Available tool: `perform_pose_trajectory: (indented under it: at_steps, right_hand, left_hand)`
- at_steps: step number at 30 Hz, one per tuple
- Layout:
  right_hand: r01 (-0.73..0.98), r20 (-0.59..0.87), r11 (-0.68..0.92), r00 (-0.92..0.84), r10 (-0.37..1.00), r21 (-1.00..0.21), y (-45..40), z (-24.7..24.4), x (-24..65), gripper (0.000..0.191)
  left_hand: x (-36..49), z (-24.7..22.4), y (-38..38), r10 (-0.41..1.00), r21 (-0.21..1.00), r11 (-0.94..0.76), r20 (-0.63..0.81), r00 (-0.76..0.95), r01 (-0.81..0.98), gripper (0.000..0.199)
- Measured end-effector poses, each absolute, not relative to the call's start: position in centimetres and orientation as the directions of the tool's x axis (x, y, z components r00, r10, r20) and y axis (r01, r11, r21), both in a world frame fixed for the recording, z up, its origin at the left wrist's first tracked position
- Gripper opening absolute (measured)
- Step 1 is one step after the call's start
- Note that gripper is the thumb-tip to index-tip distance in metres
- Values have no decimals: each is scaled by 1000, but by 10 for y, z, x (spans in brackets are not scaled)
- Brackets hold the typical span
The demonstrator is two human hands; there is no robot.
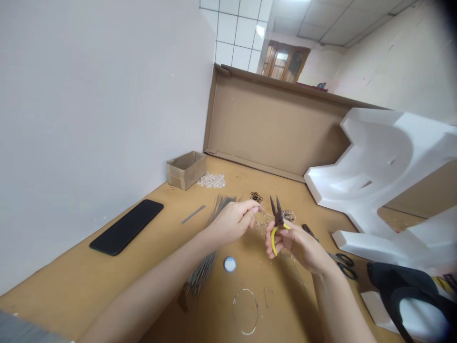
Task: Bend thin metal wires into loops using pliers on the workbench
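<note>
Closed round yellow-handled needle-nose pliers (274, 237), right hand (296, 247) holds the jaws parted; left hand (232, 221) pinches something tiny

The left hand (232, 222) and right hand (298, 247) are bare and slim-fingered, joined by narrow wrists to slender, bare forearms (143, 290).

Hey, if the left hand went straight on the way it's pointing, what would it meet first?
The left hand points at the yellow-handled pliers in the right hand, so those come first, though depth is hard to judge here.
</note>
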State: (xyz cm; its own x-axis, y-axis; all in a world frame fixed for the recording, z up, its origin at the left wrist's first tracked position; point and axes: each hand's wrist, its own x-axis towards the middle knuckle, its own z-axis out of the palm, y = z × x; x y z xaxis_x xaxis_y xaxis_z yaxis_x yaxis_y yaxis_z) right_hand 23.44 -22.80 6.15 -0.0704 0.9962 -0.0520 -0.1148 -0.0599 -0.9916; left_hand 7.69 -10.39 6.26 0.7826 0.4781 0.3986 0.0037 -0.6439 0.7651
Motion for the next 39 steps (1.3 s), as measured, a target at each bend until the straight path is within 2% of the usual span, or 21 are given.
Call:
perform_pose_trajectory:
  at_steps: [5, 11, 14, 18, 21, 25, 28, 32, 39]
  right_hand:
    - [-158, -79, -104, -157, 985, -982, -229, 61, 236, 22]
    - [-186, -57, -82, -136, 989, -979, -229, 62, 236, 21]
    - [-177, -14, -24, -53, 998, -984, -228, 62, 235, 19]
    - [-53, 27, 30, 49, 998, -998, -227, 62, 232, 17]
    - [42, 89, 83, 173, 981, -996, -226, 61, 228, 13]
    - [92, 188, 166, 369, 910, -982, -218, 54, 219, 18]
    - [114, 227, 198, 394, 890, -974, -210, 46, 210, 22]
    - [181, 249, 190, 397, 884, -965, -206, 41, 201, 19]
    - [314, 263, 129, 430, 864, -941, -207, 39, 199, 15]
  left_hand:
    - [77, 62, -103, 487, 757, -653, 393, 780, 27, 28]
    - [79, 61, -102, 507, 826, -563, 362, 782, -16, 25]
    - [82, 60, -103, 465, 896, -431, 324, 824, -108, 23]
    - [85, 58, -101, 391, 973, -156, 219, 894, -171, 25]
    - [86, 58, -99, 408, 978, -90, 207, 889, -186, 26]
    - [89, 55, -102, 505, 958, -84, 279, 817, -276, 25]
    - [94, 50, -107, 538, 945, -51, 298, 788, -322, 26]
    - [98, 45, -111, 581, 953, -48, 269, 768, -298, 27]
    - [98, 44, -111, 608, 911, -360, 393, 690, -202, 22]
